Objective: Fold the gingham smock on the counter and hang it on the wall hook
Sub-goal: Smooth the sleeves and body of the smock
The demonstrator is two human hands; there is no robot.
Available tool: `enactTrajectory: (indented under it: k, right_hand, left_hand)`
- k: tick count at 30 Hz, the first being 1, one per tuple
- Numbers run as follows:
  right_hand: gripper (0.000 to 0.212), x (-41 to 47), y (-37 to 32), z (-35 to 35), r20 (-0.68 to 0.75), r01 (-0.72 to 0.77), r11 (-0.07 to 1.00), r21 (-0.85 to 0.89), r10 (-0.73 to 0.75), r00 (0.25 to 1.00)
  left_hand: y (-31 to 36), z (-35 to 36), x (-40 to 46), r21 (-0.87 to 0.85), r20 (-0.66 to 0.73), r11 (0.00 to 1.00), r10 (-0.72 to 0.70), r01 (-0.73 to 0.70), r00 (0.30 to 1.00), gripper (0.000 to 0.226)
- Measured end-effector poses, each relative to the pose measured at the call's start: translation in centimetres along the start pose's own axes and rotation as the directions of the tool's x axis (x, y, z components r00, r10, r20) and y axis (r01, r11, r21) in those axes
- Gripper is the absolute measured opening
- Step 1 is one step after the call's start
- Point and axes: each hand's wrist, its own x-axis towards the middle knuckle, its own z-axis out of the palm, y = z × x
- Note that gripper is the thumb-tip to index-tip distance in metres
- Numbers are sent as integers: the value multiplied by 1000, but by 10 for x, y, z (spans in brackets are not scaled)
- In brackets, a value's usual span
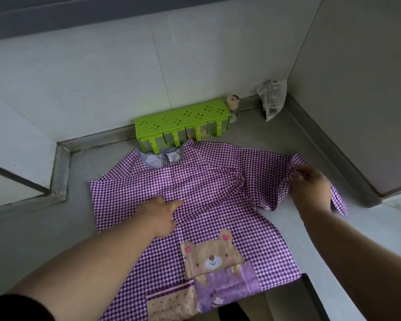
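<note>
The purple-and-white gingham smock (218, 181) lies front-up across the grey counter (33, 239), neck toward the wall, a bear patch and pockets near its hem. One sleeve lies folded across the chest. My left hand (164, 214) presses flat on the smock's left chest area, fingers on the fabric. My right hand (310, 188) pinches the end of the right sleeve, lifting it slightly off the counter. No wall hook is in view.
A green plastic drawer rack (183, 119) stands against the wall just behind the collar. A small tan jar (233, 101) and a white packet (272, 98) sit in the back right corner. The counter edge and a dark gap (285, 302) are at the bottom right.
</note>
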Motion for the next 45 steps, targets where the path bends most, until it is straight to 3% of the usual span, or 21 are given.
enactTrajectory:
  k: [4, 7, 9, 11, 13, 14, 16, 17, 20, 24, 27, 33, 42, 45]
  right_hand:
    - [29, 8, -52, 13, -82, 109, 988, 108, -101, 991]
    - [28, -7, -92, 35, -28, 373, 927, 38, -372, 928]
    - [23, -35, -119, 57, 95, 635, 772, -22, -631, 770]
    - [19, -61, -132, 80, 281, 830, 553, -74, -787, 549]
    - [22, -83, -129, 107, 551, 933, 354, -69, -766, 332]
    - [24, -93, -124, 120, 685, 953, 299, -45, -685, 248]
    - [26, -106, -108, 134, 860, 958, 283, -45, -478, 181]
    - [24, -111, -99, 143, 902, 950, 305, -69, -389, 190]
    - [43, -102, -72, 154, 895, 858, 457, -235, -243, 374]
    - [62, -87, -54, 164, 885, 873, 343, -346, -190, 425]
    - [71, -84, -48, 165, 900, 903, 210, -375, -150, 409]
    - [83, -86, -45, 170, 923, 934, 59, -352, -143, 357]
    - [85, -85, -46, 173, 939, 948, 29, -317, -131, 318]
    - [84, -83, -46, 173, 940, 948, 25, -317, -128, 318]
  left_hand:
    - [-3, 8, 0, -28, -40, 1000, -5, 4, 999, 75]
    - [-3, 8, -2, -34, -61, 999, 20, -22, 998, 75]
    - [-9, 8, -3, -55, -72, 998, 25, -29, 997, 76]
    - [-14, 7, -2, -100, -94, 994, 32, -41, 995, 76]
    - [-24, 11, 0, -155, -122, 987, 34, -53, 992, 76]
    - [-33, 14, 0, -188, -135, 981, 31, -56, 990, 75]
    - [-41, 18, 0, -234, -163, 968, 50, -88, 985, 74]
    - [-49, 22, -3, -259, -166, 962, 48, -90, 985, 74]
    - [-64, 33, -11, -285, -181, 953, 53, -104, 982, 74]
    - [-79, 46, -22, -402, -179, 914, -12, -62, 984, 70]
    - [-80, 47, -21, -576, -179, 818, -125, -1, 976, 70]
    - [-68, 18, -6, -906, -77, 423, -203, 17, 976, 64]
    - [-31, -39, 30, -987, -159, 65, -209, -148, 965, 32]
    - [-24, -57, 38, -981, -193, 58, -249, -184, 949, 29]
